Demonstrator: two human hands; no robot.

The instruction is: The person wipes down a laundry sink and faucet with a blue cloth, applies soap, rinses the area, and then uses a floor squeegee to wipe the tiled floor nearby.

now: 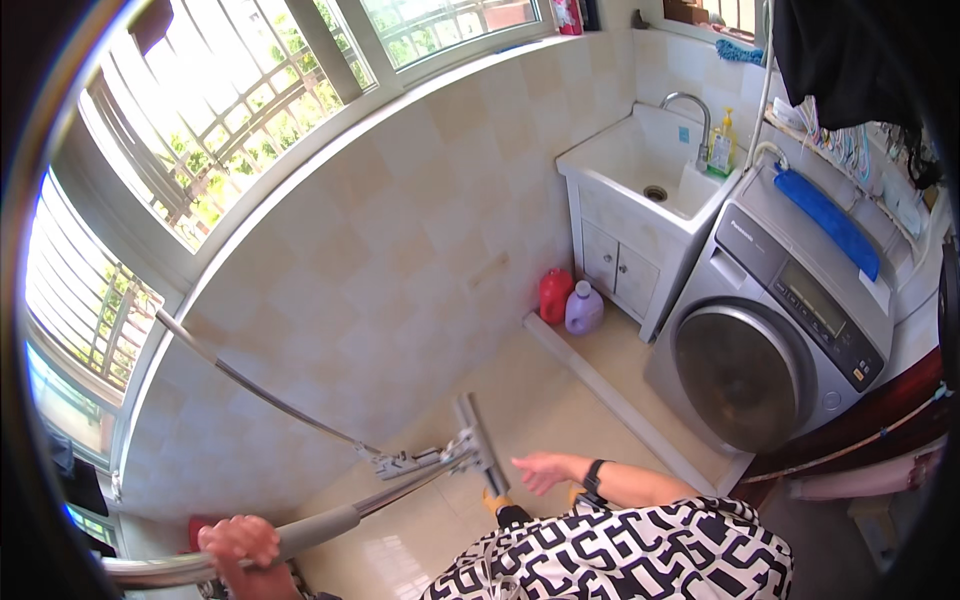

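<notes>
My left hand (244, 551) grips the grey handle sleeve (319, 529) of a metal mop pole at the lower left. That pole runs up and right to a grey mop head (480, 442), raised in front of my feet. My right hand (546, 472) hovers just right of the mop head, fingers spread and holding nothing. Behind the pole, a second squeeze mop leans on the tiled wall, its thin metal pole (277, 401) slanting down to a grey plastic head (409, 461) low by the floor. Whether the two heads touch, I cannot tell.
A raised ledge (615, 401) crosses the floor (517, 371). Beyond it stand a red jug (555, 295), a purple detergent bottle (584, 309), a white sink cabinet (611, 259) and a Panasonic front-loading washing machine (739, 375). Barred windows (225, 112) line the left wall.
</notes>
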